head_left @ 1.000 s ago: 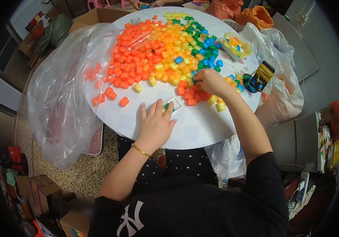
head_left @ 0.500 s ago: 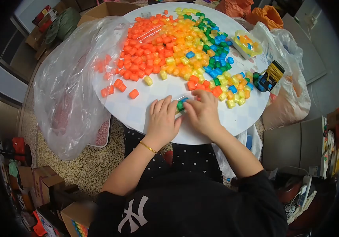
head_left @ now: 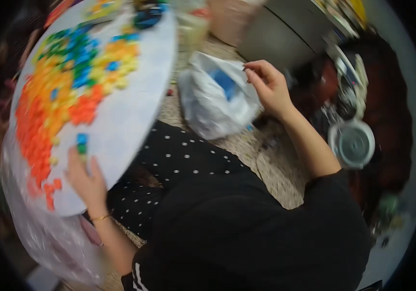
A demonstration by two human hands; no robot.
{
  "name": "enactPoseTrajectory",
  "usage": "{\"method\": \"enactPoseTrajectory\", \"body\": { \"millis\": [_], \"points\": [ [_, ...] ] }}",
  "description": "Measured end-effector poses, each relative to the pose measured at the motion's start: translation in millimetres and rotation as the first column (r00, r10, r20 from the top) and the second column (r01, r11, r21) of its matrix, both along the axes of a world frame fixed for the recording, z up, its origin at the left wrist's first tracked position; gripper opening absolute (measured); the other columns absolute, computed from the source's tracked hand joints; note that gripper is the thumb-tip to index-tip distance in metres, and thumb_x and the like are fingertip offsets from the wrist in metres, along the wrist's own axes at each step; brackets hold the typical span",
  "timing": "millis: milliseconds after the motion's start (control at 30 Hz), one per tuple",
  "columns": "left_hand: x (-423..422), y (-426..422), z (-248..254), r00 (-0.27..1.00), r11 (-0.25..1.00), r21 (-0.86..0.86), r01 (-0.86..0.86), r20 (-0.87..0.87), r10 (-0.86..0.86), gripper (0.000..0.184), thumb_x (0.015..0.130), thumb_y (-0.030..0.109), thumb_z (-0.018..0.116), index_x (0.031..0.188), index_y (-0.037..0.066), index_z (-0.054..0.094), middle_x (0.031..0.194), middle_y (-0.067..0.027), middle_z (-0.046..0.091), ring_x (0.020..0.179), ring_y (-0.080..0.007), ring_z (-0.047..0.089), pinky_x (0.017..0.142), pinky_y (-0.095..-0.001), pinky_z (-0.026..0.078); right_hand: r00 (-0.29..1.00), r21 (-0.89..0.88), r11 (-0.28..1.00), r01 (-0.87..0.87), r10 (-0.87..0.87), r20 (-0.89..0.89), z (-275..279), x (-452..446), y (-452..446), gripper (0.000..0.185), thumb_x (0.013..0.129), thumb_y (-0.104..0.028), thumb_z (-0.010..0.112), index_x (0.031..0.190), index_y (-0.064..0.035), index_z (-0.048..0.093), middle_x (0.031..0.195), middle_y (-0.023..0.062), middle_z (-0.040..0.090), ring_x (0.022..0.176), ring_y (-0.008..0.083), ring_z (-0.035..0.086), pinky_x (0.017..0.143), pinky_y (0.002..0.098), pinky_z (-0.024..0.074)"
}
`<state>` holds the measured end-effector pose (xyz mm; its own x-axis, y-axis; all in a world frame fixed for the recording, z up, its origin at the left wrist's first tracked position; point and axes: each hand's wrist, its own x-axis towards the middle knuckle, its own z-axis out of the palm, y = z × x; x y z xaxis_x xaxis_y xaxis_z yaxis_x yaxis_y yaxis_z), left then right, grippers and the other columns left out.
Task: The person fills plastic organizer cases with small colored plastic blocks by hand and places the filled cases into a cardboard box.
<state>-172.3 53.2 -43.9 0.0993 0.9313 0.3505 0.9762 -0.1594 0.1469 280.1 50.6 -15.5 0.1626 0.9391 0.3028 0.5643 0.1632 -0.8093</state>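
My left hand (head_left: pixel 86 179) lies on the white round table (head_left: pixel 125 114), fingers stretched out and thumb apart. At its fingertips sits a short row of small cubes, a blue cube (head_left: pixel 82 139) and a green cube (head_left: pixel 82 149); blur hides how firmly the hand touches them. My right hand (head_left: pixel 270 87) is off the table, raised beside a white plastic bag (head_left: pixel 208 109) with something blue inside. Its thumb and index finger are pinched together; anything between them is too small and blurred to make out.
Piles of orange-red cubes (head_left: pixel 31 133), yellow cubes (head_left: pixel 60 72) and blue-green cubes (head_left: pixel 79 53) cover the table's far side. A large clear plastic bag (head_left: pixel 48 252) hangs at its left edge. A grey cabinet (head_left: pixel 285 34) and a round pale-rimmed container (head_left: pixel 352 144) are on the right.
The view has swung to the right, and the table now appears at the left. My right hand has left the cubes and moved out over the white bag. My left hand stays by the cube row.
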Motion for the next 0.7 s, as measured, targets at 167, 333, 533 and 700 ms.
{"method": "enactPoseTrajectory", "body": {
  "millis": [167,333,533,700],
  "points": [
    [-7,6,11,0.996,1.000,0.010,0.024,0.085,-0.025,0.051,0.088,0.021,0.055,0.132,0.000,0.042,0.132,-0.0204,0.047,0.119,-0.0345,0.046,0.102,-0.0445,0.029,0.966,-0.605,0.789,0.109,-0.229,-0.124,-61,105,-119,0.024,0.088,-0.021,0.060,0.075,-0.0017,0.059,0.063,0.0005,0.056,0.057,0.0071,0.050,0.053,0.0221,0.0397],
    [-17,8,10,0.987,0.999,-0.019,-0.032,0.157,0.034,0.052,0.089,0.021,0.056,0.131,-0.005,0.040,0.129,-0.0229,0.048,0.113,-0.0320,0.050,0.094,-0.0343,0.040,0.871,-0.981,0.155,0.118,-0.490,0.028,-175,159,-247,0.029,0.082,-0.027,0.066,0.074,0.0004,0.064,0.064,0.0077,0.061,0.054,0.0151,0.058,0.049,0.0318,0.0487],
    [-26,8,11,0.961,0.997,-0.059,-0.050,0.270,0.064,0.049,0.092,0.019,0.054,0.133,-0.004,0.038,0.132,-0.0188,0.047,0.116,-0.0262,0.049,0.097,-0.0317,0.037,0.693,-0.942,-0.090,0.323,-0.656,0.300,-280,140,-261,0.094,0.070,-0.041,0.076,0.133,0.0068,0.025,0.131,0.0244,0.039,0.115,0.0332,0.047,0.085,0.0441,0.0465],
    [-45,9,12,0.966,0.993,-0.087,-0.077,0.240,0.096,0.047,0.092,0.019,0.054,0.132,-0.003,0.040,0.131,-0.0156,0.048,0.113,-0.0212,0.049,0.096,-0.0290,0.037,0.566,-0.893,-0.090,0.441,-0.744,0.355,-342,141,-224,0.124,0.058,-0.042,0.085,0.141,0.0063,0.007,0.142,0.0249,0.027,0.127,0.0356,0.037,0.099,0.0445,0.0391]
  ]
}}
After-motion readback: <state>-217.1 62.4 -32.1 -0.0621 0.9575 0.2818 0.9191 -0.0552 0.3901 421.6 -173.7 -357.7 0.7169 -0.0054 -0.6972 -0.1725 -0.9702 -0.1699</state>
